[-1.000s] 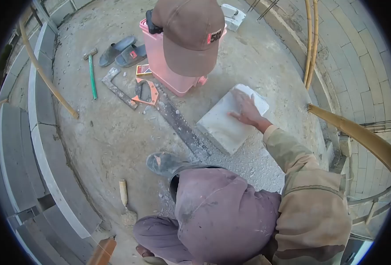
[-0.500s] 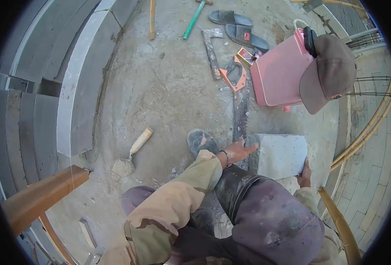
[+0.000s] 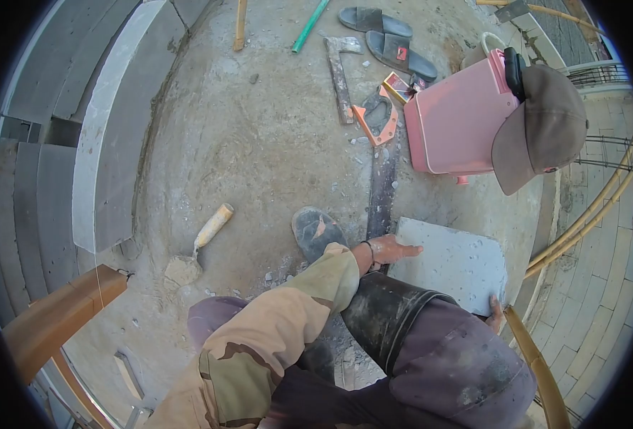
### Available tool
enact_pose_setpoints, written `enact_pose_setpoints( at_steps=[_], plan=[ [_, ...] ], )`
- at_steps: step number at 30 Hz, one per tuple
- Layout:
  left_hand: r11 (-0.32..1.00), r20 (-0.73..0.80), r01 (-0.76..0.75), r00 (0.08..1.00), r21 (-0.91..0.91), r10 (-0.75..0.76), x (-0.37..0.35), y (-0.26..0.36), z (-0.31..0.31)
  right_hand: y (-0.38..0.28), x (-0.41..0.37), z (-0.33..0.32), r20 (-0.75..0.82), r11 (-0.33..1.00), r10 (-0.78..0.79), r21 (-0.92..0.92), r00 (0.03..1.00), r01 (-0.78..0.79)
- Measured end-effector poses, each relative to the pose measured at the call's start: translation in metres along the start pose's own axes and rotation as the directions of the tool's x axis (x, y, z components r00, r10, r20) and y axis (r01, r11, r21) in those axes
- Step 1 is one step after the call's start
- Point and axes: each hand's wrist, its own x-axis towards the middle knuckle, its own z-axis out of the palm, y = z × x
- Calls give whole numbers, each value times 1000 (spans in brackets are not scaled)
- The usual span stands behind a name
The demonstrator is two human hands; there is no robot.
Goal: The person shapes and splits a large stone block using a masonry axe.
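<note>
Taking the view as a clock, you have the pale block (image 3: 451, 261) at about four o'clock, its broad face turned up. Your left hand (image 3: 388, 252) is at the block's nine o'clock side, its fingers pointing over the top, the wrist wearing a dark band (image 3: 371, 256). Your right hand (image 3: 496, 314) grasps the edge at the block's five o'clock; how firmly your left hand grips, you cannot tell from here. Your knee (image 3: 452, 357) is bent at about five o'clock, and your dark shoe (image 3: 318, 232) is planted near the center, near the left hand. The saw (image 3: 379, 118) has its orange handle at one o'clock, its dusty blade running down toward your left hand. Near that handle lie the L-shaped metal bar (image 3: 340, 82), the small box (image 3: 398, 86) and, farther out, the sandals (image 3: 401, 56). The pink container (image 3: 459, 118) is at two o'clock, with the cap (image 3: 545, 129) on its right side. At nine o'clock lies the trowel (image 3: 213, 225), at eight the wooden beam (image 3: 66, 314), at ten the long gray slab (image 3: 120, 129), and at twelve the green handle (image 3: 309, 27).
</note>
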Motion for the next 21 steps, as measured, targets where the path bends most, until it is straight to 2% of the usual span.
enact_pose_setpoints(
  at_steps=[1, 2, 3, 4, 5, 6, 7, 8, 9, 10, 11, 12, 13, 14, 15, 16, 17, 19, 21],
  plan=[
    [1000, -36, 2, 999, 13, -2, -2, -1, 1, -10, -17, 17, 1, 1000, -1, -2, 1000, 1],
    [1000, -37, -2, 999, 9, 2, 0, -6, 3, -20, -45, 47, -94, 960, -116, -266, 989, 88],
    [995, -84, 2, 996, -104, -10, -1, -11, 5, -27, -59, 63, -151, 844, -248, -518, 957, 138],
    [977, -129, 2, 991, -213, -30, -2, -17, 8, -26, -56, 53, -145, 842, -247, -521, 958, 138],
    [977, -134, 1, 991, -212, -30, -6, -24, 8, -21, -52, 35, -34, 733, -401, -611, 915, 299],
    [895, -85, -79, 995, -439, 46, -21, -25, 6, -18, -50, 25, 90, 593, -532, -671, 842, 446],
    [755, -56, -136, 990, -641, 130, -30, -27, 5, -25, -58, 48, 90, 598, -530, -665, 843, 447],
    [758, -62, -135, 990, -638, 125, -29, -33, 4, -43, -77, 97, 213, 463, -579, -709, 787, 533],
    [638, -156, -240, 970, -731, 187, -26, -44, 2, -58, -91, 133, 341, 319, -603, -725, 721, 610],
    [498, -266, -348, 936, -794, 230, -28, -53, -3, -64, -95, 152, 350, 332, -594, -714, 725, 617],
    [495, -295, -363, 932, -789, 213, -38, -57, -9, -67, -97, 169, 449, 177, -644, -700, 619, 692],
    [434, -422, -500, 866, -749, 268, -51, -57, -17, -71, -96, 185, 553, 16, -669, -657, 496, 754],
    [367, -545, -628, 778, -686, 314, -70, -55, -26, -75, -96, 201, 578, 31, -651, -627, 491, 778],
    [318, -628, -702, 713, -638, 313, -90, -53, -34, -79, -95, 217, 663, -79, -638, -561, 391, 824],
    [306, -664, -728, 686, -614, 298, -107, -58, -46, -80, -91, 234, 740, -189, -612, -481, 280, 856],
    [257, -746, -811, 585, -526, 319, -125, -64, -58, -78, -86, 256, 766, -232, -609, -419, 205, 878],
    [207, -816, -882, 470, -423, 335, -145, -69, -71, -74, -79, 285, 785, -227, -594, -374, 177, 899],
    [287, -929, -927, 305, -240, 209, -191, -69, -102, -62, -71, 355, 815, -51, -579, -65, 24, 997],
    [450, -987, -883, 160, -132, 25, -230, -78, -143, -52, -75, 437, 840, 282, -538, 95, 75, 955]
  ],
)
